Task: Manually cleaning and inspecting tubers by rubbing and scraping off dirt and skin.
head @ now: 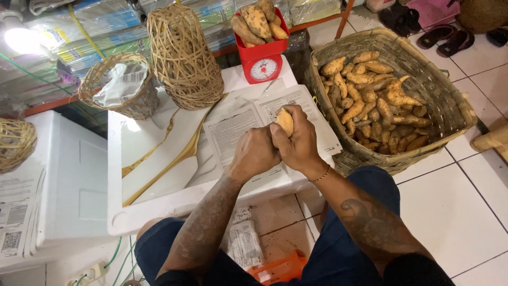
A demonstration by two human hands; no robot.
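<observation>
One sweet potato (284,121) is gripped w/ right hand (300,142) fingers closed round it, left hand (255,153) curled shut alongside, apparently being cleaned/checked above a newspaper (238,130); a turn in-fingers seems needed next.

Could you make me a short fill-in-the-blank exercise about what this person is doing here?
1. Both hands hold a single sweet ____.
2. The big woven basket of tubers sits on the person's ____ side.
3. The scale carrying more tubers is coloured ____.

Missing words: potato; right; red.
</observation>
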